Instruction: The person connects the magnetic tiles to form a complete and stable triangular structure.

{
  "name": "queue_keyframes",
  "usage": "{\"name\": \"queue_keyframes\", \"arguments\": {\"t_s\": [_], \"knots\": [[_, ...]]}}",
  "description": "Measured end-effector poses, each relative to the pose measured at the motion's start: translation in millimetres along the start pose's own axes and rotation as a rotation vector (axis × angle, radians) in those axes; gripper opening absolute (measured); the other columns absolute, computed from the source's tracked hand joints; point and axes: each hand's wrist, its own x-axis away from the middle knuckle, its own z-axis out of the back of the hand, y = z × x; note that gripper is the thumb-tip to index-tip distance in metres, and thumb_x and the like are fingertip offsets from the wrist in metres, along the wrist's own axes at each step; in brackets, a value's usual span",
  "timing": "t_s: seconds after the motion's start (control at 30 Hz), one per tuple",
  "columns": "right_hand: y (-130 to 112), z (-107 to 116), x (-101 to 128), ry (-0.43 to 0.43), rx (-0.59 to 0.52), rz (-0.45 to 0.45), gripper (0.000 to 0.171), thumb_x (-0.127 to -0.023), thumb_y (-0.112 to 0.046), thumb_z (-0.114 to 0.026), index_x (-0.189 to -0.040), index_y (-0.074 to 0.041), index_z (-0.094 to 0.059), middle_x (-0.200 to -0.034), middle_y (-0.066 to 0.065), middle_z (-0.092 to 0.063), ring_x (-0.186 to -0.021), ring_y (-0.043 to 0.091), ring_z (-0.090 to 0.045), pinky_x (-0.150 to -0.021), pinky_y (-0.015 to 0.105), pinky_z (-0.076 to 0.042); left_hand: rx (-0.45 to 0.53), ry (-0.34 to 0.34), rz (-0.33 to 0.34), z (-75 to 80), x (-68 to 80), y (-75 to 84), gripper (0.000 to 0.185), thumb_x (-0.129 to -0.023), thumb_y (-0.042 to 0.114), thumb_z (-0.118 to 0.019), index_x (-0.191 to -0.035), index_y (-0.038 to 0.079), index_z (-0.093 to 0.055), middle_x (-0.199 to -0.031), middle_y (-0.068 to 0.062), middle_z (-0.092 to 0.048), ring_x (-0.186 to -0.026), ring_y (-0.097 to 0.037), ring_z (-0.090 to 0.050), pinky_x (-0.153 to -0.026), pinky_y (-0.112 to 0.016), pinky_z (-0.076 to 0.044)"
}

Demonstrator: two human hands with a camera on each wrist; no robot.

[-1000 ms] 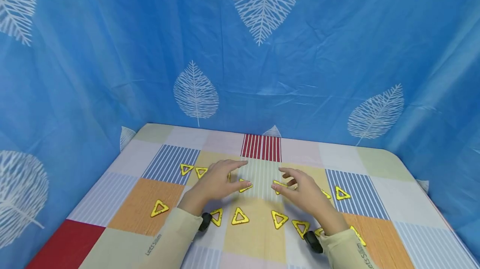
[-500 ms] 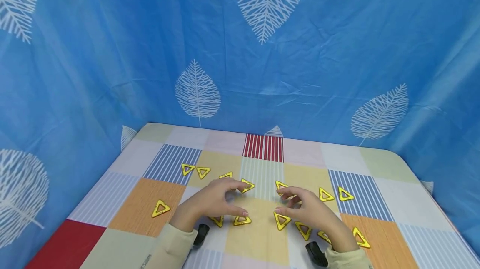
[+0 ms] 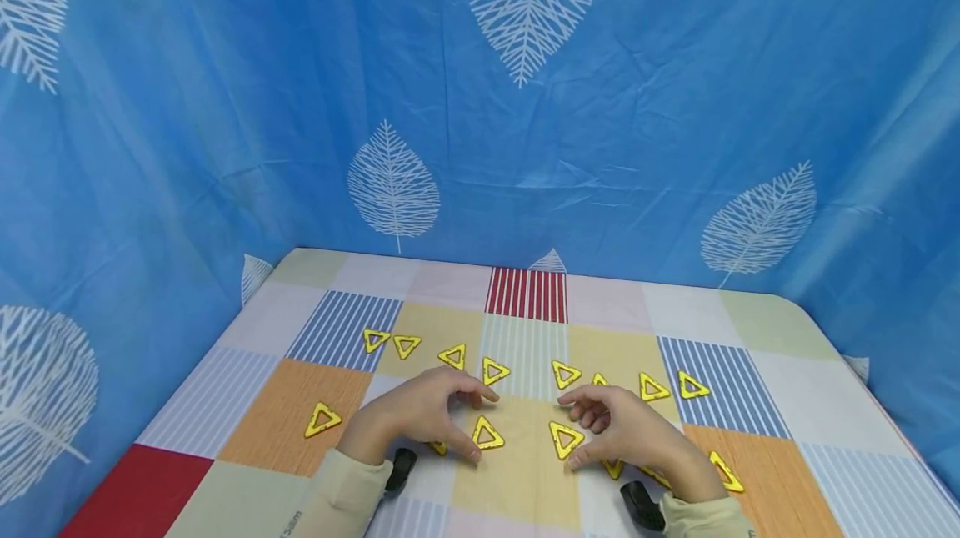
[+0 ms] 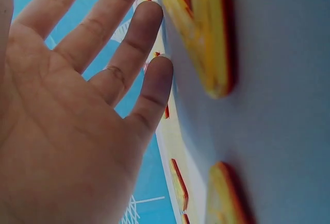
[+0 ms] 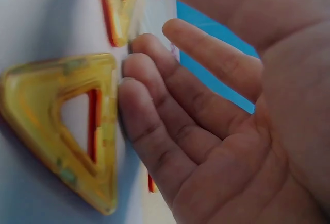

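Note:
My left hand (image 3: 429,409) hovers low over the table with fingers spread in a loose arc, holding nothing. A yellow see-through triangle tile (image 3: 489,444) with a hollow centre lies just off its thumb and fingertips. In the left wrist view the palm faces the camera, and a tile (image 4: 206,59) is beside the fingers. Opposite, my right hand (image 3: 630,424) bends its fingers loosely around nothing. Its thumb tip is right by the corner of another triangle tile (image 3: 567,429). The right wrist view has a tile (image 5: 36,92) close beside the fingertips, its edges red.
More triangle tiles lie flat in two rough groups, including a tile (image 3: 496,362) behind the left hand and a tile (image 3: 691,394) at right. Some are partly hidden beneath the hands. A patchwork cloth (image 3: 405,275) covers the table; a blue leaf-print curtain (image 3: 637,104) surrounds it.
Both hands have come back toward the body, the right also outward to the right. Tiles behind them are now uncovered. The tiles themselves look unmoved.

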Motion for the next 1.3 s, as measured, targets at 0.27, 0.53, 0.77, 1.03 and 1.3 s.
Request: {"name": "queue_keyframes", "arguments": {"t_s": [0.27, 0.53, 0.77, 1.03, 1.3], "knots": [[0.2, 2.4, 1.4, 0.022, 0.020, -0.037, 0.061, -0.064, -0.022, -0.097, -0.116, -0.005, -0.070, -0.094, 0.005, -0.061, -0.082, 0.025, -0.053, -0.069, 0.029, -0.048, -0.028, -0.005, -0.030, -1.3, -5.3, 0.6, 0.062, -0.065, 0.033, -0.097, -0.120, 0.018, -0.074, -0.106, 0.016, -0.064, -0.103, -0.004, -0.057, -0.100, -0.030, -0.043], [0.5, 2.1, 0.4, 0.027, 0.039, -0.028, 0.056, -0.063, -0.020, -0.097, -0.111, -0.005, -0.071, -0.093, 0.004, -0.061, -0.082, 0.024, -0.054, -0.069, 0.028, -0.048, -0.082, 0.007, 0.004, -1.3, -4.6, 0.2, 0.052, -0.064, 0.032, -0.097, -0.111, 0.023, -0.077, -0.108, 0.020, -0.063, -0.114, -0.012, -0.052, -0.104, -0.039, -0.038], [1.4, -1.4, -0.7, 0.022, 0.020, -0.045, 0.052, -0.064, -0.017, -0.097, -0.108, -0.005, -0.072, -0.091, 0.004, -0.060, -0.081, 0.024, -0.053, -0.068, 0.028, -0.048, -0.091, 0.006, 0.014, -3.0, -2.0, -0.9, 0.044, -0.067, 0.029, -0.096, -0.107, 0.025, -0.079, -0.102, 0.021, -0.061, -0.111, -0.011, -0.053, -0.101, -0.037, -0.041], [2.5, -3.1, -0.5, 0.029, 0.008, -0.080, 0.046, -0.065, -0.014, -0.095, -0.105, -0.006, -0.074, -0.089, 0.003, -0.061, -0.081, 0.024, -0.053, -0.067, 0.028, -0.048, -0.121, 0.012, -0.009, -6.9, -2.3, 3.0, 0.039, -0.074, 0.027, -0.091, -0.110, 0.023, -0.077, -0.105, 0.019, -0.062, -0.100, -0.005, -0.054, -0.094, -0.036, -0.043], [2.8, -2.1, 0.2, 0.027, 0.063, -0.050, 0.041, -0.068, -0.016, -0.094, -0.104, -0.008, -0.077, -0.087, 0.000, -0.064, -0.078, 0.020, -0.056, -0.067, 0.027, -0.049, -0.242, 0.022, -0.078, -18.8, -9.2, 15.6, 0.040, -0.080, 0.029, -0.084, -0.118, 0.020, -0.075, -0.110, 0.017, -0.062, -0.105, -0.004, -0.052, -0.094, -0.033, -0.039]]}}
